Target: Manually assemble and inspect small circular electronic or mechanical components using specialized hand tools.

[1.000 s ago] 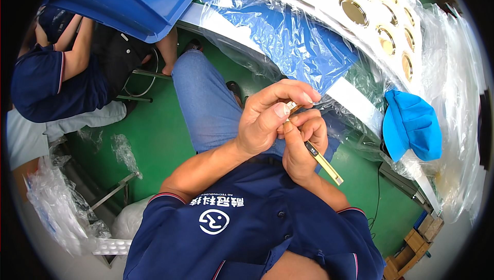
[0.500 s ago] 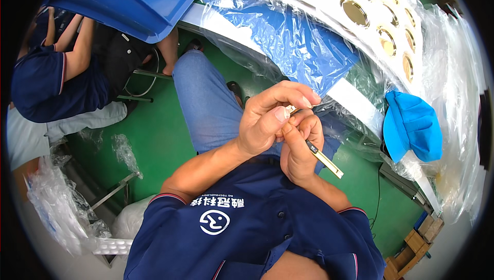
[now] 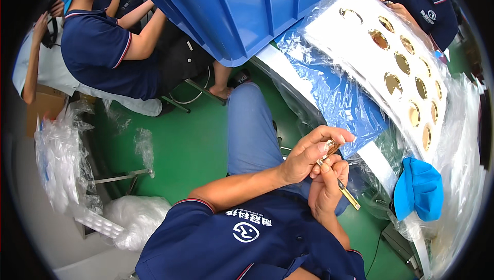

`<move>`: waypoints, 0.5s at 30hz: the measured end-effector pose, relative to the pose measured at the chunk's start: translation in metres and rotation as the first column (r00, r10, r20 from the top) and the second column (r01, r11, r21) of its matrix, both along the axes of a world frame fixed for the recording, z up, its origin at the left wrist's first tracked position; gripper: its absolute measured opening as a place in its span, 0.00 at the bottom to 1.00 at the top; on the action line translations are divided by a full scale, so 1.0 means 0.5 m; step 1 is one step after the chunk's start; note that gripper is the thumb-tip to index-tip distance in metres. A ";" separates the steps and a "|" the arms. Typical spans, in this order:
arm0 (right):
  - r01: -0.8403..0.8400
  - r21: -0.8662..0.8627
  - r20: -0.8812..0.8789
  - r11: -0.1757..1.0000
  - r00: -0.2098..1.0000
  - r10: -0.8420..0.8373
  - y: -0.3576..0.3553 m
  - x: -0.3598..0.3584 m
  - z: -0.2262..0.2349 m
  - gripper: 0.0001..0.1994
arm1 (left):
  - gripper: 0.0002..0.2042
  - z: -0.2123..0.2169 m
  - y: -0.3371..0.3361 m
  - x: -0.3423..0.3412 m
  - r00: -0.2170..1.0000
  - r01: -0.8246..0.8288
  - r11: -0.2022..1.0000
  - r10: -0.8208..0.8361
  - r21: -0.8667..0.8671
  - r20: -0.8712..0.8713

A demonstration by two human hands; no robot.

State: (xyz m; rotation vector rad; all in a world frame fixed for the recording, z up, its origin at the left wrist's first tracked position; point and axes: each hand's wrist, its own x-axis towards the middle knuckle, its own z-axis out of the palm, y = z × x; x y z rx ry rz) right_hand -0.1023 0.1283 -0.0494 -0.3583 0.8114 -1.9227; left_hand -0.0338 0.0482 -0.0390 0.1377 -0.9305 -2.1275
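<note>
My left hand (image 3: pixel 307 157) pinches a small shiny gold round piece (image 3: pixel 333 149) between thumb and fingers; much of it is hidden by them. Close against it, my right hand (image 3: pixel 327 183) grips a slim snap-off utility knife (image 3: pixel 350 196) with a gold-coloured body. The knife's rear end sticks out below the hand, and its front end reaches up to the gold piece. Both hands are held in front of my chest, near the table's edge. On a white sheet (image 3: pixel 360 38) at the right lie several gold round pieces (image 3: pixel 402 63) spaced apart.
A big blue plastic bin (image 3: pixel 247 12) overhangs the table at the top. Clear film covers a blue sheet (image 3: pixel 339 92) along the table edge. A blue cap (image 3: pixel 419 190) lies at the right. Co-workers sit at the left and far right. Bundled plastic wrap (image 3: pixel 62 161) hangs at the left.
The view has shifted up and left, so more of the bin and the co-workers shows. Both hands still hold the gold piece and the knife; the gold piece is turned more into sight.
</note>
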 end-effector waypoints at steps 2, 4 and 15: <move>0.001 -0.010 0.013 1.000 1.000 -0.001 -0.003 0.002 0.006 0.13 | 0.17 0.007 -0.010 0.014 0.999 -0.013 0.999 0.014 -0.041 0.032; -0.006 -0.025 0.041 1.000 0.999 0.007 -0.010 0.005 0.013 0.12 | 0.22 0.009 -0.014 0.021 0.988 -0.083 0.987 0.099 -0.139 0.116; -0.018 -0.029 0.009 0.999 1.000 0.019 -0.025 -0.006 0.012 0.12 | 0.33 0.030 -0.049 0.040 0.985 -0.074 0.994 0.060 0.082 0.163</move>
